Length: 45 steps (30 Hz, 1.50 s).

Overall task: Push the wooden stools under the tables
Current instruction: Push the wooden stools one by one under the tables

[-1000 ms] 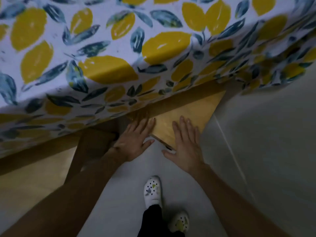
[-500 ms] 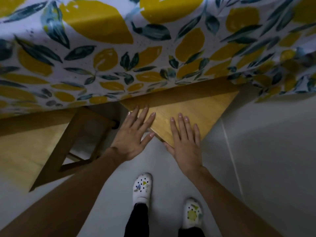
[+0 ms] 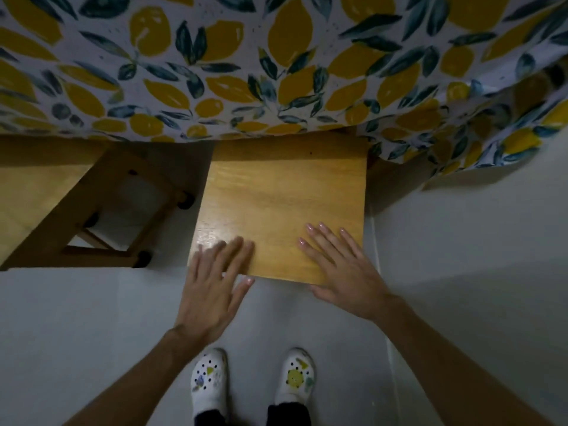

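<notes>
A wooden stool with a square seat stands in front of me, its far edge tucked beneath the hanging lemon-print tablecloth of the table. My left hand lies flat on the seat's near left corner, fingers spread and blurred. Flat on the near right part of the seat rests my right hand, palm down over the front edge. Neither hand grips anything. A second wooden stool stands to the left, partly under the cloth, its legs and rungs showing.
The grey floor spreads around the stools. My two feet in white patterned clogs stand just behind the seat. The tablecloth's corner hangs low at the right.
The stool has turned from corner-on to square with the table edge. Both hands slid from the near corner to the seat's front edge, farther apart.
</notes>
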Motion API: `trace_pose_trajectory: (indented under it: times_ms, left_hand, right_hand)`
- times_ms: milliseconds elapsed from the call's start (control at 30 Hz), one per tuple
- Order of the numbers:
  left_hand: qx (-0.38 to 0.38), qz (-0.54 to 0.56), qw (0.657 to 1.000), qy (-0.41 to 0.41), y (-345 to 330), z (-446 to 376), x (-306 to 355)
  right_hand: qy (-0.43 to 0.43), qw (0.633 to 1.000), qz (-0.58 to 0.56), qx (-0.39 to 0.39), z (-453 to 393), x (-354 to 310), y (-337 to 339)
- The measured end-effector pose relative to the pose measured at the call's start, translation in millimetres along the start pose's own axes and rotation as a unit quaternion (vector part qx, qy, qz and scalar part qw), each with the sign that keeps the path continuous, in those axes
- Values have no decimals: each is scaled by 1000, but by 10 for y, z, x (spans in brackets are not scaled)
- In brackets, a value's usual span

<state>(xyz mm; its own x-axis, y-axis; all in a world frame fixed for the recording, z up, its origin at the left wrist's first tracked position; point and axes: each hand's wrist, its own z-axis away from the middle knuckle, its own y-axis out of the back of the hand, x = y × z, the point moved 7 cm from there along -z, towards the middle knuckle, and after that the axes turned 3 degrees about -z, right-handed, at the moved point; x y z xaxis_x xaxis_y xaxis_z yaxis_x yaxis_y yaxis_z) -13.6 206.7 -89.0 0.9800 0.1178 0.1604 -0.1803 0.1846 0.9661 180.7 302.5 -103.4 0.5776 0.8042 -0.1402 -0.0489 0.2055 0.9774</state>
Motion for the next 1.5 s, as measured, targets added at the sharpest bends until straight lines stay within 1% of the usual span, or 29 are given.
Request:
trace_pose_trajectory:
  times_ms: [67,100,133,200,300,400,567,733,867,967,1200,1400,1500]
  left_hand:
    - [9,-14,999,35,8,-80,-271]
    - [1,-19,999,39,-20,-120,-353]
    - [-13,-20,999,34,-61,-151,-390]
    - [-31,-9,999,11,-117,-199,-384]
    - [-33,0,999,-14,-124,-259,-309]
    - [-34,10,999,-23,-125,-362,-158]
    - [-23,25,999,-5,-135,-688,130]
    - [-20,32,999,-6,-78,-1126,355]
    - [-19,22,999,12,-113,-1273,489]
    - [-23,24,999,21,-131,-1283,512]
    - [-45,38,998,12,-88,-1284,478]
    - [-69,62,996,12,-15,-1272,477]
    - [-103,93,990,-13,5,-1274,434]
  right_hand:
    - [-63,996,-53,28,-10,-78,40]
    - [-97,993,-65,36,-27,-113,34]
    - [-121,990,-68,39,-43,-140,13]
    - [-140,987,-63,41,-64,-134,-24]
    - [-128,989,-54,45,-74,-8,-32]
    - [-111,992,-46,39,-79,198,-27]
    - [-102,994,-27,25,-144,699,45]
    - [-110,993,-28,1,-268,1199,109]
    - [-87,996,-24,-10,-351,1466,185]
    - [-78,997,-25,-7,-374,1503,198]
    - [-85,996,-26,-6,-390,1471,214]
    - [-95,994,-38,-34,-418,1442,235]
    - [-129,989,-43,-65,-427,1389,235]
